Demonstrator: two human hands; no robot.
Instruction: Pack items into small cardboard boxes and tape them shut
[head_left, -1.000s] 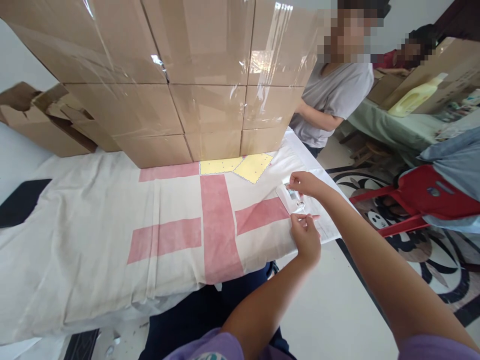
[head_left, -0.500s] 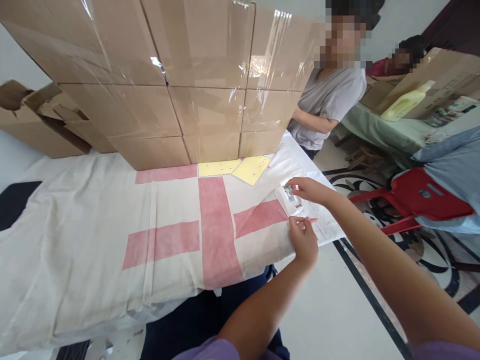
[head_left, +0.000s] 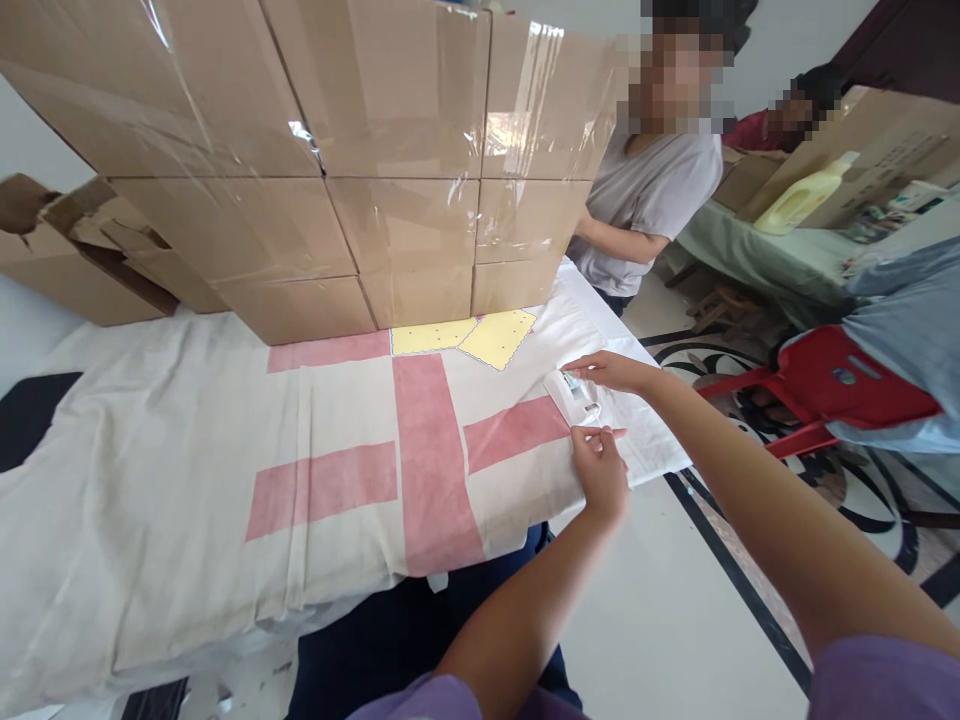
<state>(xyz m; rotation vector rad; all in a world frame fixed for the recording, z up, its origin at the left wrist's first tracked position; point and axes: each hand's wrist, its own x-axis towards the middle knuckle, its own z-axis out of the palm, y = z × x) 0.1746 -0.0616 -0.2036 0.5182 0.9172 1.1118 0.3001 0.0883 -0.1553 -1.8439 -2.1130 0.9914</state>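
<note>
A small flat white packet (head_left: pixel 571 402) with a cut-out slot and a bit of greenish print lies near the right end of the cloth-covered table. The thumb and fingertips of my left hand (head_left: pixel 602 468) are pinched together at its near corner. At its far edge, my right hand (head_left: pixel 616 370) grips it between thumb and fingers, palm down. Under and beside the packet runs a white cloth (head_left: pixel 345 400) with pinkish-red bands. To the left of it lie two yellow dotted pieces (head_left: pixel 499 340), partly overlapping, at the foot of the boxes.
Stacked, taped cardboard boxes (head_left: pixel 405 220) rise along the table's back. An opened carton (head_left: pixel 112 250) stands behind left, and a black flat item (head_left: pixel 34 415) lies at the left edge. Beyond the boxes stands a co-worker (head_left: pixel 660 190). A red chair (head_left: pixel 862 375) is on the right.
The right hand's fingers have stretched further along the packet's far edge, and more of its printed face shows. The left hand keeps its pinch. The whole view has shifted slightly.
</note>
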